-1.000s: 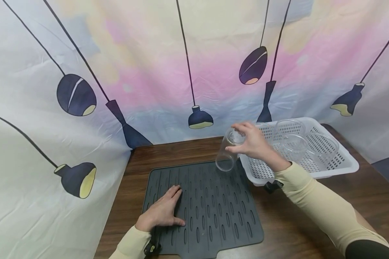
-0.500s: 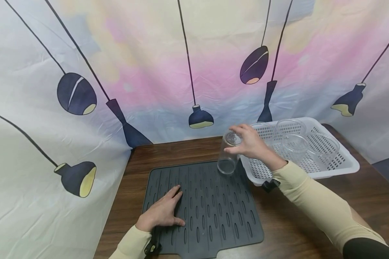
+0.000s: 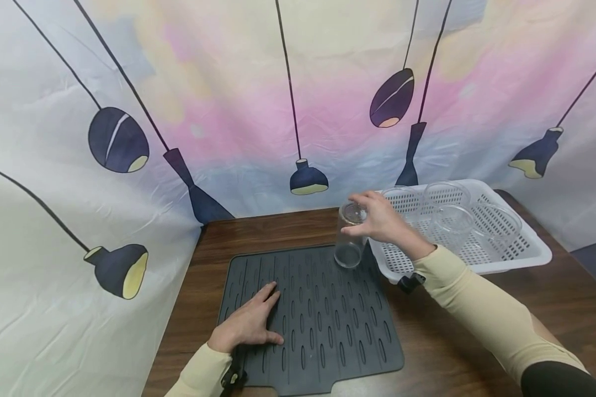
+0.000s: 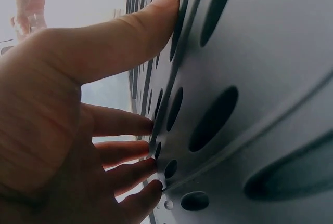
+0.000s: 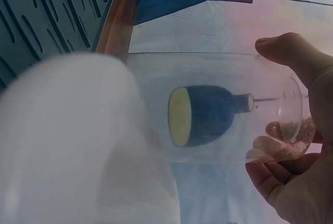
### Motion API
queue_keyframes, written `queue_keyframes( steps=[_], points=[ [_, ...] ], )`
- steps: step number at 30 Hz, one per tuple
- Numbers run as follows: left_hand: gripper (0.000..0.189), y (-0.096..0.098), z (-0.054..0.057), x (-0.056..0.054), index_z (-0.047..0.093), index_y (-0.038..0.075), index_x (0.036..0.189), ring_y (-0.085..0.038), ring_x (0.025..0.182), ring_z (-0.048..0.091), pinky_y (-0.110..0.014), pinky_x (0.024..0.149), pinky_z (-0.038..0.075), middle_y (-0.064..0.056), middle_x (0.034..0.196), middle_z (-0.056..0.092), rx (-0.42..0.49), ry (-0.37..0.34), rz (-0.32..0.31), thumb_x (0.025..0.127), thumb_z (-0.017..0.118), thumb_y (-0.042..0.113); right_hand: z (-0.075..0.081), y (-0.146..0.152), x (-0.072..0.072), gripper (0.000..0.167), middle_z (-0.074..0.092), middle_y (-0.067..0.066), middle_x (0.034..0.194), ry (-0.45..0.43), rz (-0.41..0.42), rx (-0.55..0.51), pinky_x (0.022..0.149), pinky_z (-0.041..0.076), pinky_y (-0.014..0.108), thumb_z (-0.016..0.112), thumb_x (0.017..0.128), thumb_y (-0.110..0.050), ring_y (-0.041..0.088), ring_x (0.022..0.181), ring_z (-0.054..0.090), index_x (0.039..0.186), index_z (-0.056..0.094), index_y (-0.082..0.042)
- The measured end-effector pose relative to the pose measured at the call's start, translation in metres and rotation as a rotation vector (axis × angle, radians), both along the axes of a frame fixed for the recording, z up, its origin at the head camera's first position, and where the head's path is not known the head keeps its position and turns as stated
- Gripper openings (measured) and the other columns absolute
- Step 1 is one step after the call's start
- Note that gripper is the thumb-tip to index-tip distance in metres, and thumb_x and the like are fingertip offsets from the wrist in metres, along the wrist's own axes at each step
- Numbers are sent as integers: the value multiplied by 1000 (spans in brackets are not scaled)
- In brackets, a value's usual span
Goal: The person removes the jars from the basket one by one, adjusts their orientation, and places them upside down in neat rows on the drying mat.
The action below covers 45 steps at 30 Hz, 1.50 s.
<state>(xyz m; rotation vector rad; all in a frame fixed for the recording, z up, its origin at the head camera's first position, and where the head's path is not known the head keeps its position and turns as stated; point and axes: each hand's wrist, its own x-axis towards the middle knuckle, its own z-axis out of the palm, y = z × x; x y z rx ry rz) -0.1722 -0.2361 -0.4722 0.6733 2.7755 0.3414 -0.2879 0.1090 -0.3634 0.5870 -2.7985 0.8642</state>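
My right hand (image 3: pixel 377 220) grips a clear drinking glass (image 3: pixel 349 245) near its base, thumb on one side and fingers on the other. The glass is upside down, its mouth over the far right corner of a dark grey ridged drying mat (image 3: pixel 323 353); I cannot tell whether the rim touches it. In the right wrist view the glass (image 5: pixel 208 70) lies across the picture, its mouth end hidden behind the blurred white basket (image 5: pixel 73 141). My left hand (image 3: pixel 248 320) rests on the mat's left part, fingers extended and thumb spread; the left wrist view shows the fingertips against the slotted surface (image 4: pixel 281 52).
A white perforated basket (image 3: pixel 533 256) stands right of the mat, with several clear glasses (image 3: pixel 452 218) in it. Both sit on a brown wooden table (image 3: pixel 273 227). Behind hangs a cloth (image 3: pixel 228 110) printed with lamps.
The glass in my right hand has moved slightly left and down over the mat corner, and stands straighter now. My left hand has stayed in place.
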Motion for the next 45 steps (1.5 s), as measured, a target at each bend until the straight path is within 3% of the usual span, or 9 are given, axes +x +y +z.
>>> queue_keyframes(
  steps=[12, 28, 36, 45],
  points=[
    [108, -1, -1, 0, 37, 0, 148, -38, 145, 26, -53, 108, 38, -19, 160, 21, -1, 31, -11, 68, 84, 55, -6, -3, -1, 83, 54, 20, 126, 27, 24, 24, 91, 46, 53, 84, 70, -45, 38, 114, 51, 138, 54, -7],
    [108, 1, 0, 1, 36, 0, 149, -39, 145, 25, -54, 108, 38, -19, 160, 20, 18, 6, 2, 69, 84, 54, -7, -11, 0, 88, 55, 19, 128, 60, 31, 51, 85, 51, 48, 80, 71, -53, 35, 110, 55, 140, 51, -7],
    [107, -1, -5, 3, 35, 1, 150, -38, 146, 23, -54, 108, 37, -18, 161, 18, 30, -9, 10, 70, 83, 54, -11, -11, 2, 98, 57, 19, 121, 71, 22, 43, 85, 50, 49, 79, 71, -55, 35, 104, 57, 145, 42, -3],
    [107, 0, -4, 3, 34, 0, 150, -39, 147, 22, -55, 108, 36, -18, 161, 18, 34, -5, 4, 71, 82, 53, -11, -11, 0, 102, 58, 17, 122, 14, 30, 14, 87, 51, 50, 82, 68, -56, 34, 108, 59, 147, 39, -8]
  ],
)
